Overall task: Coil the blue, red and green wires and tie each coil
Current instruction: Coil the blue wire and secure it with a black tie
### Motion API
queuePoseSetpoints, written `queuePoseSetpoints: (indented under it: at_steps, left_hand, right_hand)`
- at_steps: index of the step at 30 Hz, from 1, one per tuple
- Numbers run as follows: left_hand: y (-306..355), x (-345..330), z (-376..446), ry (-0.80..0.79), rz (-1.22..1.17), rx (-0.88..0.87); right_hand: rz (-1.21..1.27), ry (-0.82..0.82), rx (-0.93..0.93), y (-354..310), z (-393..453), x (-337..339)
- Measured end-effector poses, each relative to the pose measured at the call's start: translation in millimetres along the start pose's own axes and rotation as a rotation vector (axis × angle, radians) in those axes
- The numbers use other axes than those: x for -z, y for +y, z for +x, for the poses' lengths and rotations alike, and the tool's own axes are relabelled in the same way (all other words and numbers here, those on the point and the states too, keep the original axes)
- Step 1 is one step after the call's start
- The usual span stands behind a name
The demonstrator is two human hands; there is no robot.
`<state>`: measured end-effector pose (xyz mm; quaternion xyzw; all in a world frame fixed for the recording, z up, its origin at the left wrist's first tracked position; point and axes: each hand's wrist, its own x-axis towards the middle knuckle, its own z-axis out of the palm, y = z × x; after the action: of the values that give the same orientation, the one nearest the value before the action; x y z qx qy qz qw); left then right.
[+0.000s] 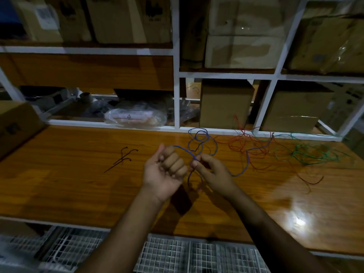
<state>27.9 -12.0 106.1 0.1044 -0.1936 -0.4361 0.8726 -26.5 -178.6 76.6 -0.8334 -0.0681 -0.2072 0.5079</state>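
My left hand (pixel 165 170) is held palm-up over the wooden table (pixel 78 174), its fingers curled round one end of the blue wire (pixel 199 137). The wire runs from that fist to my right hand (pixel 208 170), which pinches it between thumb and fingertips. A small blue loop hangs below the right hand, and more blue wire lies in loose loops behind and to the right. The red wire (pixel 244 144) lies tangled on the table at right. Further right, the green wire (pixel 309 152) lies in a loose heap.
Three dark wire ties (pixel 124 156) lie on the table left of my hands. Shelving with cardboard boxes (pixel 224 103) and a plastic bag (pixel 136 117) stands behind. A carton (pixel 15 123) sits at the table's left. Wire-mesh racks (pixel 167 255) lie below the front edge.
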Motion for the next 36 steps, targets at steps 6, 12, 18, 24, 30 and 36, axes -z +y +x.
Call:
queuePoseSetpoints:
  at_steps: [6, 12, 18, 24, 30, 36]
  left_hand:
    - [29, -35, 29, 0.064, -0.033, -0.192]
    - [40, -53, 53, 0.371, 0.227, -0.481]
    - [27, -21, 49, 0.455, 1.776, -0.571]
    - [9, -5, 39, 0.236, 2.389, -0.242]
    - [-15, -22, 35, 0.223, 1.588, -0.017]
    - [-16, -53, 31, 0.119, 0.844, 0.208]
  right_hand:
    - [0.353, -0.063, -0.187, -7, -6, -20]
    - [-0.142, -0.245, -0.03, -14, -20, -9]
    - [-0.506, -0.338, 0.012, -36, -17, 31]
    - [-0.656, -0.374, 0.072, -73, -1, 81]
    - [-0.34, -0.117, 0.097, -59, 22, 112]
    - [0.033, -0.005, 0.035, -34, 25, 77]
